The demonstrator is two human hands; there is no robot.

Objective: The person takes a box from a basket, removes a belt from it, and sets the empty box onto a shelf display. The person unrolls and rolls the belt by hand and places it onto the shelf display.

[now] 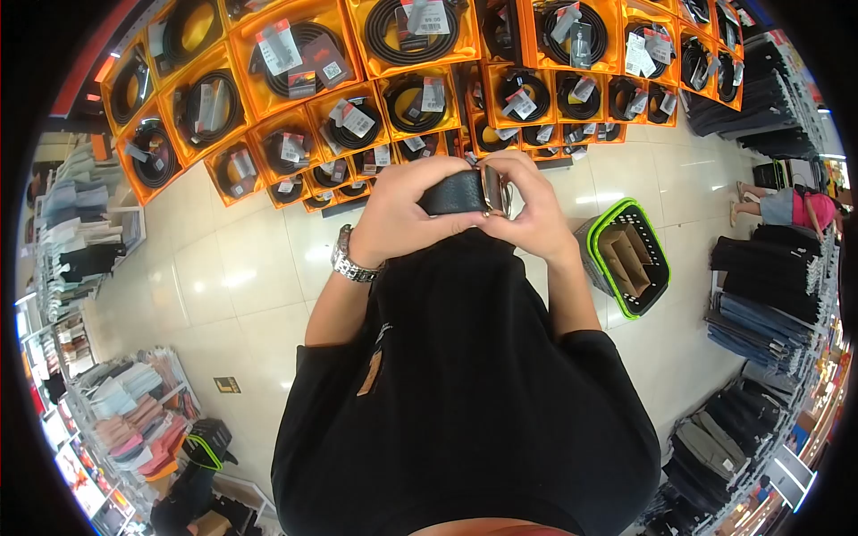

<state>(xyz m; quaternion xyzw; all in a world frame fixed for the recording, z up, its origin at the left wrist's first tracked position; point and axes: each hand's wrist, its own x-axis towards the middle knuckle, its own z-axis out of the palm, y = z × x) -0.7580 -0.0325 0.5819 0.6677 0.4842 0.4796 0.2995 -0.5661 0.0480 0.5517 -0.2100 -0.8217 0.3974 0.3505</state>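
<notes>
A black leather belt (454, 192), rolled up, is held between both hands in front of my chest. My left hand (399, 207), with a metal watch on its wrist, is closed around the belt's coiled side. At the other end, my right hand (529, 204) grips the belt by its shiny metal buckle (494, 189). The fingers' far sides are hidden behind the roll. Just beyond the hands stands a display of orange boxes (357, 85), each with a coiled dark belt and tags in it.
A dark basket with a green rim (626, 259) stands on the tiled floor to the right, cardboard inside. Racks of trousers (764, 277) line the right side. Folded clothes (134, 402) fill shelves at left. A person in a pink top (809, 210) is at far right.
</notes>
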